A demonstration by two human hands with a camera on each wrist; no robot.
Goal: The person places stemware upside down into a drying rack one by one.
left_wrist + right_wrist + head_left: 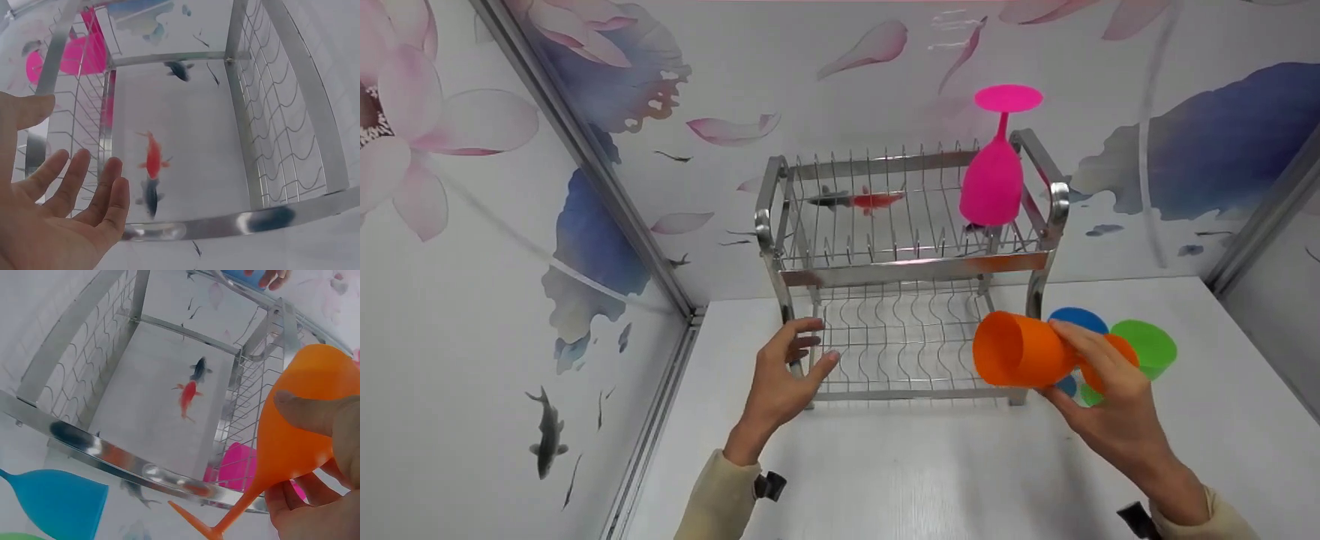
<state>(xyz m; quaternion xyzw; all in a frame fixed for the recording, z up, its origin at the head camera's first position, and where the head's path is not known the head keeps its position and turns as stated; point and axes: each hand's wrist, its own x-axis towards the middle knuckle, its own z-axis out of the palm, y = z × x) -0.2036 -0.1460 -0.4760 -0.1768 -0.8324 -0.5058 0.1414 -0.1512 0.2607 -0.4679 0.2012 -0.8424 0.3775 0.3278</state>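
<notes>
My right hand [1121,401] grips an orange plastic goblet [1035,352] around its bowl, tilted sideways with the mouth facing left, in front of the rack's right side. In the right wrist view, the thumb lies across the orange goblet's bowl [298,422], and its stem and foot point down left. My left hand [780,382] holds nothing; its fingers are loosely bent beside the left front of the metal dish rack [911,271]. A pink goblet [992,184] stands upside down at the right end of the rack's upper tier.
Behind the right hand, a blue goblet [1078,319] and a green goblet [1155,349] stand on the white table [885,465], partly hidden. The rack's lower tier [904,341] has wavy wires. Patterned panels [840,97] enclose the back and sides.
</notes>
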